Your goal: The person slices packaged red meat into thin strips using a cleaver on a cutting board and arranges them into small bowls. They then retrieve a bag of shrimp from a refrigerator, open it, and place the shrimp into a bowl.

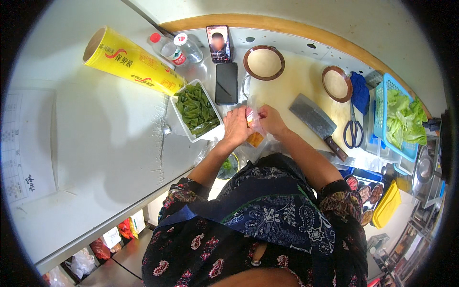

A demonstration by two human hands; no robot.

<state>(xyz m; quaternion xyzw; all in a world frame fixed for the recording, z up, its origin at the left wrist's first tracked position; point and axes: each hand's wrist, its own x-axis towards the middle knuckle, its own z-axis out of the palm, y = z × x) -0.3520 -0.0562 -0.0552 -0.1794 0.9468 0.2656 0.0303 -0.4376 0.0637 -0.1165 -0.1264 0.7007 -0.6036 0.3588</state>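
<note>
Near the front edge of the counter, my left hand [237, 125] grips a clear plastic bag [255, 155] from its left side. My right hand [271, 121] pinches the same bag near its top, fingers bent inward. Inside or behind the clear film shows a packet with orange contents [255, 139]; which of the two I cannot tell. A pink and yellow patch of packaging shows between my hands. Left of my left hand stands a white plastic tub [189, 134] of dark green leaves [197, 107]. A cleaver [312, 116] lies on the cutting board [287, 89], right of my right hand.
Farther back are two phones [226, 84] [219, 53], bottles [172, 52] and two brown-rimmed bowls [265, 77] [337, 98]. A cling film roll [132, 61] lies left. Scissors [353, 131], a blue cloth [359, 91] and a blue basket [381, 118] of lettuce [403, 120] are right.
</note>
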